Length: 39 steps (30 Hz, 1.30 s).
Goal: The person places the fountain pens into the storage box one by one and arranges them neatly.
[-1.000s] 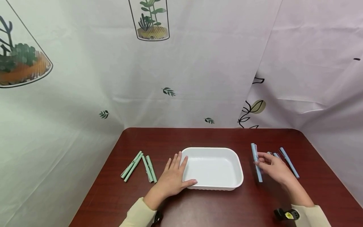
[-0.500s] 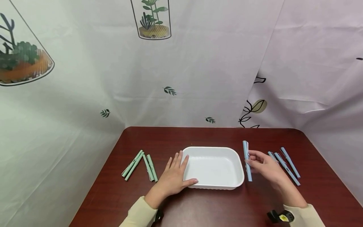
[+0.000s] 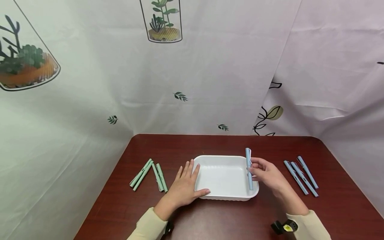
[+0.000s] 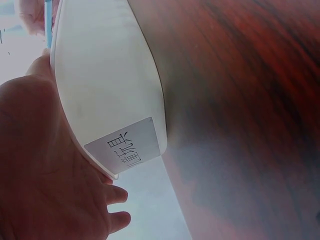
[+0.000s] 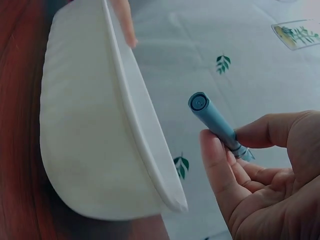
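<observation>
Pinching a blue pen [image 3: 248, 162] by its middle, the right hand [image 3: 267, 174] holds it above the right end of the white tray [image 3: 222, 178], while the left hand [image 3: 183, 186], fingers [image 3: 195, 172] spread, rests on the opposite rim, I'd say to steady it on the counter [image 3: 222, 220].

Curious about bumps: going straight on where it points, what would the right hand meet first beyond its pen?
Probably the white tray, at its far rim; the right hand may pass above; depth is unclear.

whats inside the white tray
Nothing visible lies in the tray; the right hand holds a blue pen over its right end. What the left hand and pen cover can't be seen.
</observation>
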Available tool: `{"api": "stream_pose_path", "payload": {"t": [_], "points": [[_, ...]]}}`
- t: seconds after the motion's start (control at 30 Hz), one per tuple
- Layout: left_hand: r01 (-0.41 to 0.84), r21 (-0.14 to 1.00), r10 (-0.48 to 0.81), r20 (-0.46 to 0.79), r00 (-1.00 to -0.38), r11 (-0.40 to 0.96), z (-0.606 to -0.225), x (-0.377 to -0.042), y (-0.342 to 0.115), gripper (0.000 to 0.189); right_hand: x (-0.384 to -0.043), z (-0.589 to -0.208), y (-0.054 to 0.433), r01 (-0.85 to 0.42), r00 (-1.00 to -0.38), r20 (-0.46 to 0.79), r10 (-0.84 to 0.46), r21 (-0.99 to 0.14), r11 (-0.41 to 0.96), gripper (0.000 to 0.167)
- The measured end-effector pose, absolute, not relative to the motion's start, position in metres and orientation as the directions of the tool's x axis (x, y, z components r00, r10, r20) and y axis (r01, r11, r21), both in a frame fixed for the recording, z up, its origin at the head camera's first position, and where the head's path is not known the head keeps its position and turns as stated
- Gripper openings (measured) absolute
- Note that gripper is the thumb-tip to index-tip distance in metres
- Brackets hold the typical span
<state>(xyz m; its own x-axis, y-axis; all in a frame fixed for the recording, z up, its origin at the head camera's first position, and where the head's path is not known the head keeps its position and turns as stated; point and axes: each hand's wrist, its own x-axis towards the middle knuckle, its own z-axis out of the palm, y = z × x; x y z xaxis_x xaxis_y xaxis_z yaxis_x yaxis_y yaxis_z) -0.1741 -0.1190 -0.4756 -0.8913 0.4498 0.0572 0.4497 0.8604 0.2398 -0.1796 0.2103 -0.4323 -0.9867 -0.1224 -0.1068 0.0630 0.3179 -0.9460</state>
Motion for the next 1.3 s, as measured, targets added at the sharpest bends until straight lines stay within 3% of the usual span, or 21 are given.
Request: {"api": "stream_pose_path", "payload": {"t": [1.3], "points": [[0.42,0.23,0.424,0.036,-0.905,0.878,-0.477,-0.173,-0.117,0.103,-0.201,-0.46,0.134,0.132,-0.971,-0.16,-0.177,-0.978,0.16,0.046]]}}
